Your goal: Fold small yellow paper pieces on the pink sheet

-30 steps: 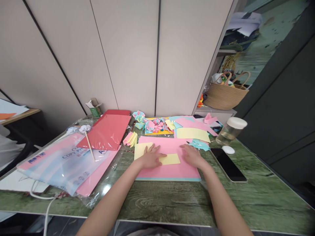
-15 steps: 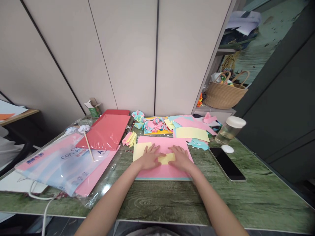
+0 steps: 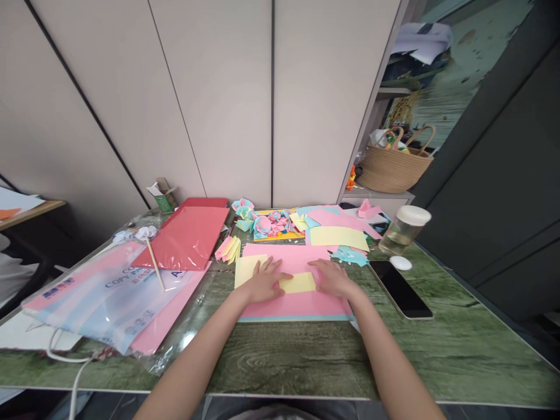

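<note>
pale wall panels [image 3: 219, 105] rise behind a green wood-grained table [image 3: 472, 344].

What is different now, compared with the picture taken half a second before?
The right hand moved to the right, away from the left hand, uncovering more of the yellow strip. The left hand stayed at the strip's left end; the strip still lies on pink paper.

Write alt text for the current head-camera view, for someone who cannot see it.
The left hand touches a yellow paper strip on pink paper, the right hand near the strip's other end. Paper flowers lie behind, a smartphone and white-lidded bottle to the right.
</note>
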`<state>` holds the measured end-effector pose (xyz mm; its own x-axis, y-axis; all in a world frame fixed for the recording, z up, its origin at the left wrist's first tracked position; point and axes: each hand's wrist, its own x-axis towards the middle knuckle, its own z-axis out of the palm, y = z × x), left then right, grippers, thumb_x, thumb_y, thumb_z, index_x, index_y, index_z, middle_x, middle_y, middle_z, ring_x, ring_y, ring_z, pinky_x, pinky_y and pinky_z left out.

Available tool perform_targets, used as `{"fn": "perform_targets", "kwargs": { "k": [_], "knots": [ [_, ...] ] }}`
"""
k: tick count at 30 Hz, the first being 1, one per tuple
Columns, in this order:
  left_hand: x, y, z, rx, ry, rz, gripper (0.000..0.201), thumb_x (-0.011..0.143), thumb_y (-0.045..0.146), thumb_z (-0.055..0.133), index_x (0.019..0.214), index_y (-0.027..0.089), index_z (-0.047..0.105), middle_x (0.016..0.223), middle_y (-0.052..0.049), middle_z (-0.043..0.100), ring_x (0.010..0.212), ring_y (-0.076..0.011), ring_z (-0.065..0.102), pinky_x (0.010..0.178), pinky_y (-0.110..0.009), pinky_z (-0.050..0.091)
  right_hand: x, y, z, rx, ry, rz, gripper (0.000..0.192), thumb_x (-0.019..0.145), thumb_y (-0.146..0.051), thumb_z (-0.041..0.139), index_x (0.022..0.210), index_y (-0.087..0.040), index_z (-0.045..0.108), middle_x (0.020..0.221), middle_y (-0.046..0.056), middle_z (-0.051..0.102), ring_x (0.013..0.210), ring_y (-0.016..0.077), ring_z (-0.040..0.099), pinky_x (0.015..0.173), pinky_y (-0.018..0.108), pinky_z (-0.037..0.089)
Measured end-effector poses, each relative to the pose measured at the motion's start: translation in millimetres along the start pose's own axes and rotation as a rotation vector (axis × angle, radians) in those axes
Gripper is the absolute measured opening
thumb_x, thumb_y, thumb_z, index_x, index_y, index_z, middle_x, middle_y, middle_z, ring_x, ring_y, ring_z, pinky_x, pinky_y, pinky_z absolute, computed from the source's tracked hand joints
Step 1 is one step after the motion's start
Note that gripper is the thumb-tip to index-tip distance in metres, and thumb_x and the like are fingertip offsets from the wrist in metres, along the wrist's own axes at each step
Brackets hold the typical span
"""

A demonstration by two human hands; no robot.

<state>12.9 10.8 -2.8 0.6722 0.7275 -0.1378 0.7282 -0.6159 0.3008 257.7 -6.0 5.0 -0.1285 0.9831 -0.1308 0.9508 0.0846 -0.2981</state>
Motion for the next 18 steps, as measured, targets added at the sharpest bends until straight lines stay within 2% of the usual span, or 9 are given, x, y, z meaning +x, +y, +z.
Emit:
{"fn": "perform_targets", "kwargs": {
  "k": [6, 10, 14, 18],
  "knots": [
    [-1.1, 0.4, 0.6, 0.012, 0.044, 0.033, 0.051, 0.083, 0.038, 0.054, 0.130, 0.024, 0.040, 0.148, -0.005, 0.018, 0.136, -0.0321, 0.004, 0.105, -0.061, 0.003, 0.2, 4.1, -5.1, 0.023, 0.012, -0.027, 0.035, 0.086, -0.034, 0.050, 0.118, -0.019, 0.049, 0.125, 0.008, 0.048, 0.107, 0.0209, 0.050, 0.090, 0.045, 0.043],
    [-1.9, 5.6, -0.3, 0.035, 0.103, 0.051, 0.049, 0.082, 0.039, 0.056, 0.126, 0.024, 0.044, 0.144, -0.006, 0.027, 0.134, -0.0310, 0.012, 0.106, -0.059, 0.006, 4.7, 3.3, -5.7, 0.021, 0.067, 0.006, 0.034, 0.087, -0.034, 0.049, 0.116, -0.019, 0.050, 0.121, 0.008, 0.050, 0.104, 0.0196, 0.052, 0.087, 0.043, 0.045],
    [-2.2, 18.6, 0.6, 0.068, 0.195, 0.038, 0.043, 0.083, 0.040, 0.054, 0.121, 0.021, 0.048, 0.135, -0.008, 0.038, 0.127, -0.0288, 0.030, 0.104, -0.056, 0.020, 8.9, -2.1, 0.5, -0.008, 0.128, 0.066, 0.032, 0.087, -0.035, 0.049, 0.114, -0.018, 0.052, 0.117, 0.008, 0.053, 0.099, 0.0183, 0.054, 0.084, 0.041, 0.046],
    [-0.6, 33.0, 7.8, 0.081, 0.290, -0.051, 0.036, 0.086, 0.038, 0.051, 0.115, 0.017, 0.051, 0.123, -0.009, 0.048, 0.113, -0.0242, 0.046, 0.095, -0.049, 0.036, 7.7, -12.8, 12.1, -0.043, 0.155, 0.091, 0.032, 0.086, -0.036, 0.049, 0.111, -0.017, 0.053, 0.113, 0.007, 0.055, 0.098, 0.0183, 0.055, 0.083, 0.041, 0.047]
  ]
}}
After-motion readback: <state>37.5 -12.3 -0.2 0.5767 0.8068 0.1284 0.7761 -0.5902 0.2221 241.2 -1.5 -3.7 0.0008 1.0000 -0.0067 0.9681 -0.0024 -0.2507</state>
